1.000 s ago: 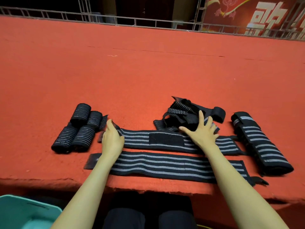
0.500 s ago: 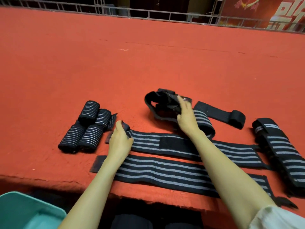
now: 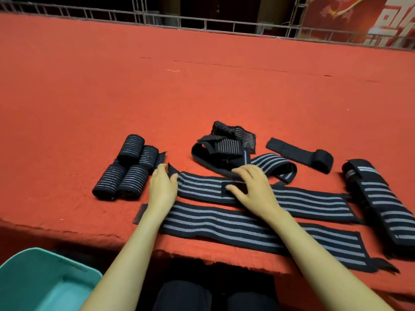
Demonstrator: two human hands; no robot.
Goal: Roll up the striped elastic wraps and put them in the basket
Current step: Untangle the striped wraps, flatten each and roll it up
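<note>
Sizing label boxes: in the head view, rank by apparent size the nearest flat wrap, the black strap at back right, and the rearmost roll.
1. Nearest flat wrap: largest, though closeness to the camera inflates it.
2. Black strap.
3. Rearmost roll: smallest. It and the strap lie similarly far back.

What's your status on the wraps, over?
Left hand pinches upper flat wrap by its left end; right hand presses its middle. Four rolled wraps beside, basket at lower left. Tangled wraps just behind.
</note>
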